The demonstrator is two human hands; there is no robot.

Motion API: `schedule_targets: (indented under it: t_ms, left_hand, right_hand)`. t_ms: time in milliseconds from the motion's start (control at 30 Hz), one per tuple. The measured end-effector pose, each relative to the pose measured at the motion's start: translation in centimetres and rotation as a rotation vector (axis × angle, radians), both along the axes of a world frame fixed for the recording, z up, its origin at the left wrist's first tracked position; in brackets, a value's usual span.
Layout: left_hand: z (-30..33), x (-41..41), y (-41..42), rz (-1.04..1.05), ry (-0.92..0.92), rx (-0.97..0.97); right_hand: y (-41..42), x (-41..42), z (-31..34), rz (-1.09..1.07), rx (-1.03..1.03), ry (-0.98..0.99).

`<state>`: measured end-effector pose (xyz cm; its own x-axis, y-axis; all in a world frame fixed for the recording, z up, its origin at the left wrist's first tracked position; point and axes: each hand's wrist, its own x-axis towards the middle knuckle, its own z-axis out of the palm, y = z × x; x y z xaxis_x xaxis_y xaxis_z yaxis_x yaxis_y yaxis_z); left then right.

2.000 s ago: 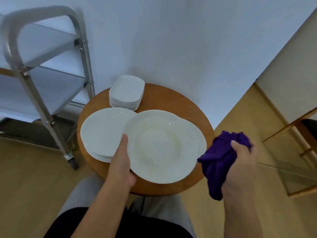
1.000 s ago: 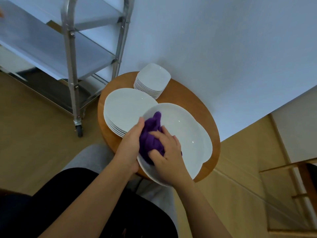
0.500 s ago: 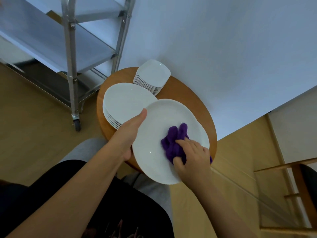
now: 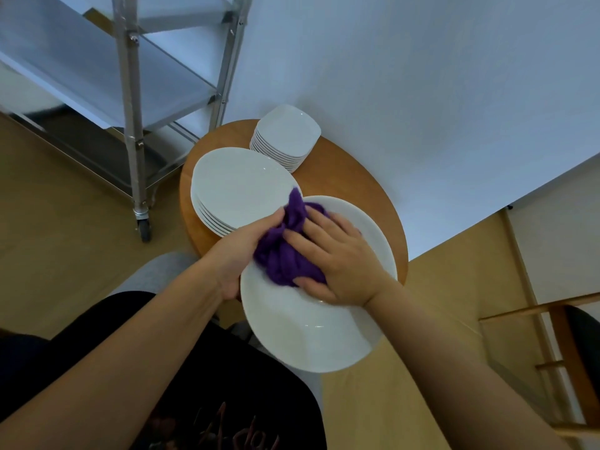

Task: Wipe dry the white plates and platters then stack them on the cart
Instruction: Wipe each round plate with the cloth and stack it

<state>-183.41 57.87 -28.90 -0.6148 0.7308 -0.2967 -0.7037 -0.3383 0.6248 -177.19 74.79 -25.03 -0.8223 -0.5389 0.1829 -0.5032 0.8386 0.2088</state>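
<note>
The left hand (image 4: pixel 242 254) grips the large white plate (image 4: pixel 311 326) by its rim at 9 o'clock, thumb over the top edge and fingers hidden beneath; this lifts the plate clear of the round wooden table (image 4: pixel 350 177) and tilts it toward the person, so the face can be wiped. The right hand (image 4: pixel 337 258) lies across the upper part of the plate with fingers spread and lightly bent, pressing the bunched purple cloth (image 4: pixel 285 251) against the plate's face. The cloth sits toward the plate's 11 o'clock, against the left thumb.

On the table, a stack of round white plates (image 4: pixel 240 186) lies at 9 o'clock and a stack of small square plates (image 4: pixel 285 133) at 12 o'clock, apparently awaiting wiping. The steel cart (image 4: pixel 130 102) stands beside the table at 10 o'clock; no plates show on its visible shelves. Judgement: task at an early stage; stacking not yet begun.
</note>
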Motion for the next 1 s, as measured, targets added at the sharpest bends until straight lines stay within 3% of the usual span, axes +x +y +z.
schedule_targets:
  t_ms: [233, 400, 600, 700, 767, 867, 933, 1000]
  left_hand:
    - [0.2, -0.6, -0.6, 0.250, 0.053, -0.023]
    - [0.6, 0.1, 0.0, 0.363, 0.010, -0.003]
    - [1.5, 1.3, 1.4, 0.396, -0.031, -0.255]
    - [2.5, 1.2, 1.8, 0.429, 0.056, -0.334]
    - [3.4, 1.0, 2.0, 0.451, 0.190, -0.352]
    - [4.4, 0.6, 2.1, 0.443, 0.374, -0.337]
    - [3.9, -0.1, 1.9, 0.411, 0.459, -0.370]
    - [2.3, -0.7, 1.7, 0.386, 0.513, -0.442]
  right_hand:
    - [0.9, 1.2, 0.9, -0.521, -0.131, -0.071]
    - [-3.7, 5.0, -1.6, -0.662, -0.448, -0.210]
    - [-8.3, 5.2, -4.9, -0.810, -0.614, -0.229]
    - [-8.0, 4.4, -4.1, -0.956, -0.667, -0.264]
    - [-7.8, 4.4, -3.1, -0.940, -0.854, -0.221]
    - [-7.3, 4.7, -0.9, -0.918, -1.385, 0.040]
    - [-6.4, 4.9, 0.3, -0.895, -1.686, 0.041]
    - [-5.7, 4.9, 1.1, -0.698, -1.961, -0.034]
